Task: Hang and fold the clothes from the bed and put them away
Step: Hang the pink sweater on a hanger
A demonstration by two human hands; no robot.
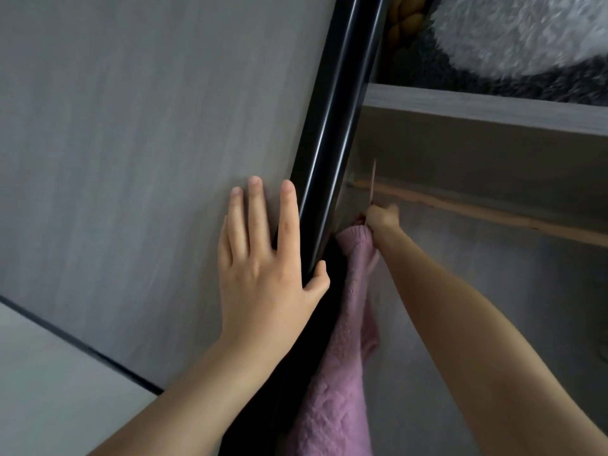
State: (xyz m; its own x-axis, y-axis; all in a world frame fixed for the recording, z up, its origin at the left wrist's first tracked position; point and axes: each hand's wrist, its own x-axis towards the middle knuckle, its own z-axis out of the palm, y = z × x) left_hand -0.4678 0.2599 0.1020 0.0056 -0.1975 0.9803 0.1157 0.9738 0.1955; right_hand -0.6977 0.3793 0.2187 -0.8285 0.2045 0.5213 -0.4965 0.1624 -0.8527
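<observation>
Single head-worn view, rolled so the glossy black door edge point(332, 126) is seen slanting. The grey wood-grain wardrobe door point(131, 143) is viewed at close range. The grey wooden shelf point(493, 110) is seen from below, upper right.

We see the wardrobe door point(131, 126) as matt grey with a fine wood grain; its black edge strip point(332, 126) is smooth and glossy. At five o'clock the pink sweater point(345, 357) is textured knit, and at one o'clock a white blanket point(513, 34) looks fluffy.
</observation>
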